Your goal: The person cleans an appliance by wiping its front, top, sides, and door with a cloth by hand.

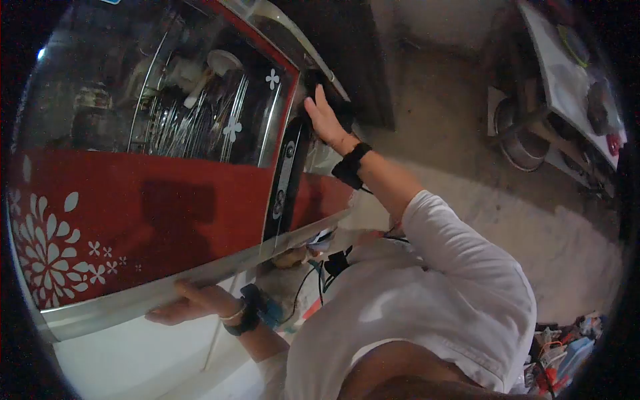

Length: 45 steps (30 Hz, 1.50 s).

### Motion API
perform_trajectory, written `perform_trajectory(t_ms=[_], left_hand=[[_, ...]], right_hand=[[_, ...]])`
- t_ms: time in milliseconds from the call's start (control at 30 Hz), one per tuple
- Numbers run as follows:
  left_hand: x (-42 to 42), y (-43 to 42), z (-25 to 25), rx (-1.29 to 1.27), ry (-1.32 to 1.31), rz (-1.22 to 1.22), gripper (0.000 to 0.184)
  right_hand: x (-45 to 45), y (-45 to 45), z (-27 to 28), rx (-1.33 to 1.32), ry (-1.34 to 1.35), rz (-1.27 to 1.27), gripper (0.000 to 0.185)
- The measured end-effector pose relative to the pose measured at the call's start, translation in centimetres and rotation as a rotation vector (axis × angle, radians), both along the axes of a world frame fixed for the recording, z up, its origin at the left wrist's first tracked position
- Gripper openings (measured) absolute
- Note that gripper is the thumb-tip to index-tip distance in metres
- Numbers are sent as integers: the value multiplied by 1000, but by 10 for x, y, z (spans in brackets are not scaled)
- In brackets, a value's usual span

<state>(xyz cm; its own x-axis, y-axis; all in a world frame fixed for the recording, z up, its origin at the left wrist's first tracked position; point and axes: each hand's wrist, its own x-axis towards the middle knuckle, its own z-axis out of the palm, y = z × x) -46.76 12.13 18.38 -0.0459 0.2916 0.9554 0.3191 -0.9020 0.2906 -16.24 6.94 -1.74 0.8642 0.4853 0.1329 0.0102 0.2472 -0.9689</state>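
A cabinet with a red glass front [167, 227], printed with white flowers, fills the left of the head view. Under its silver lower edge [220, 267] lies my left hand [197, 303], fingers stretched out along the rail. My right hand [325, 120] is at the far end of the cabinet with its fingers extended, next to the dark end of the frame; whether it presses on it, I cannot tell. Between door and end stands a black panel [285, 177] with round silver details. Neither hand visibly grips anything.
Behind the clear glass are a wire rack and cutlery [183, 127]. To the right, a metal pot [523, 147] sits under a white-topped table [567, 73]. Assorted items [567, 353] are piled at the lower right. A cable [300, 290] hangs near my body.
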Motion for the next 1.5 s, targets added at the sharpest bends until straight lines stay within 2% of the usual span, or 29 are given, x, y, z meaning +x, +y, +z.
perform_trajectory(t_ms=[100,167,267,333,400,500,533,600,633,667,700,733,800,867,900,967,1000,1067,1100,1133,1200,1233,1267,1300,1333,1367,1400,1467,1500], left_hand=[[-4,5,0,22,32,-1,79],[-6,6,-1,30,67,90,79],[-3,-3,1,-21,40,102,81],[4,-9,5,-45,11,103,82],[3,-4,1,-77,-13,103,83],[-10,4,-2,42,139,230,84],[-9,5,-3,38,146,242,83],[-6,1,-1,40,156,251,83],[-3,-4,-1,11,158,328,84],[-2,-5,1,-14,156,403,85],[-13,1,1,-1,260,534,85],[-7,-3,2,8,264,536,85],[10,-14,4,-15,129,280,85],[8,-9,1,-26,118,320,88],[6,-8,2,-34,116,342,89],[3,-8,3,-45,124,339,88],[6,-8,2,-50,136,315,85],[18,-16,3,-64,123,306,85],[23,-23,5,-77,112,312,85],[15,-18,4,-42,151,369,84],[9,-13,3,-6,197,424,83],[12,-13,3,-24,167,374,80],[13,-12,3,-41,133,325,77],[-3,3,2,83,170,190,78],[0,1,2,87,166,196,78],[1,-3,1,47,133,220,78],[2,-7,1,5,98,244,79],[1,-7,0,-17,92,226,79],[0,-7,-1,-40,88,199,79]], right_hand=[[-38,-6,-15,75,18,42,67],[-66,-12,-28,114,36,80,66],[-79,-22,-36,260,167,92,61],[-57,-35,-22,116,34,-83,54],[-22,-46,0,258,112,-311,51],[28,-36,18,242,129,-450,47],[40,-24,10,246,130,-453,47],[54,4,-15,117,-58,-440,41],[54,10,-23,76,-49,-521,33],[57,15,-31,86,-44,-525,33],[61,19,-46,106,-20,-571,31],[61,21,-66,119,9,-615,30],[66,15,-119,64,357,-429,33],[69,21,-181,218,564,-364,37],[70,22,-177,227,561,-366,37],[64,15,-160,307,776,-290,42],[62,12,-150,307,781,-296,42],[57,5,-109,241,612,-211,45],[46,6,-80,196,482,-301,47],[38,-6,-46,203,367,-249,48],[33,11,-52,325,310,-242,49],[31,6,-47,99,212,-355,47],[37,3,-52,100,213,-358,47],[46,-4,-63,142,214,-300,46],[57,-6,-78,185,211,-239,45],[72,9,-117,286,289,-246,44],[82,6,-134,281,403,-132,41],[89,1,-154,100,653,-76,37],[89,1,-154,103,640,-66,37]])
